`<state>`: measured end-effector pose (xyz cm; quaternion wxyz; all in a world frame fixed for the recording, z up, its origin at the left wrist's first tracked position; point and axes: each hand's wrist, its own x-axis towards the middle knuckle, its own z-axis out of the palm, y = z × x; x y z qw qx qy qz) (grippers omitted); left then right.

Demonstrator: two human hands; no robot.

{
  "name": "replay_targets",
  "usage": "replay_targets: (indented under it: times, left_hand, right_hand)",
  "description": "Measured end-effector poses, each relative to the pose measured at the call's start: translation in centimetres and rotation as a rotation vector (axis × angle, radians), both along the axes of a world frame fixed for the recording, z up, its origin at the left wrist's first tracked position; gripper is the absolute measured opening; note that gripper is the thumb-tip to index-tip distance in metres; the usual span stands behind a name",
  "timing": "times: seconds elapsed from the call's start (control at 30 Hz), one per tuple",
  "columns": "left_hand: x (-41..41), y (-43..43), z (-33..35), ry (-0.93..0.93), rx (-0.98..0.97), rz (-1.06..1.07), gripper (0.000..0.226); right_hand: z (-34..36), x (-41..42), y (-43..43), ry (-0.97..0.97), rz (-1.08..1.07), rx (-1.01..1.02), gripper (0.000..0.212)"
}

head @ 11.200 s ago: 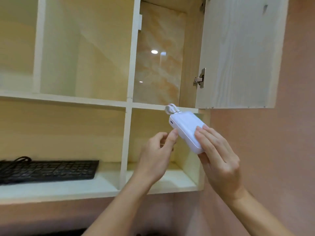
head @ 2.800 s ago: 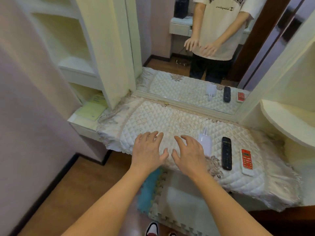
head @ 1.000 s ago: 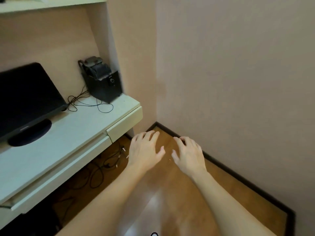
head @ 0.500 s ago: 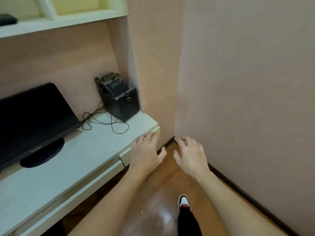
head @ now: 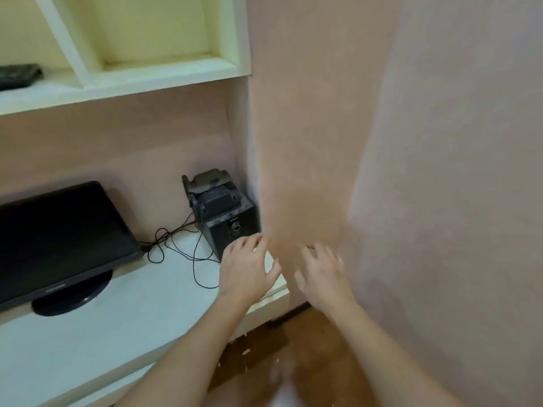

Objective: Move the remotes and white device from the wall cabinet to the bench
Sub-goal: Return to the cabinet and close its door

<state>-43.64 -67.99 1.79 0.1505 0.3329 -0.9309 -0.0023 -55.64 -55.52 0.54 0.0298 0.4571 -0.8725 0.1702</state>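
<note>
Keyboard (head: 18, 75) cut off left

My two bare forearms reach forward from the lower edge of the view, side by side. My left hand (head: 246, 271) is held palm down, fingers loosely spread, thumb out toward the right. My right hand (head: 321, 274) sits just beside it at the same height, palm down, fingers apart and slightly curled. Both hands hold nothing and do not touch.
</note>
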Motion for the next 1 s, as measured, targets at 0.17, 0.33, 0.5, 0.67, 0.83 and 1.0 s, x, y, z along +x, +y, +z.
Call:
replay_targets:
  times: [0.17,0.33,0.5,0.67,0.83,1.0]
  left_hand:
    - [-1.9,-1.9,0.0,-0.012,0.027,0.088,0.059]
    - [-1.0,-3.5,-0.1,-0.031,0.027,0.175,0.063]
    - [-0.1,-5.3,0.9,-0.005,-0.004,0.207,0.062]
    - [-0.3,-7.3,4.8,0.095,-0.095,0.187,0.055]
    - [-1.2,-9.8,12.3,0.19,-0.231,0.126,0.052]
    - [-2.5,-11.7,20.8,0.275,-0.396,0.049,0.054]
  right_hand:
    - [-0.5,-3.5,-3.2,0.024,0.094,0.026,0.04]
    - [-0.7,-4.0,-6.0,-0.004,0.199,0.051,0.043]
    - [0.6,-3.6,-8.5,-0.01,0.247,-0.014,0.04]
    - [5.5,-4.7,-11.2,0.1,0.226,-0.13,0.038]
    - [13.8,-6.8,-14.2,0.168,0.229,-0.285,0.048]
    - [22.7,-7.7,-15.8,0.33,0.221,-0.491,0.047]
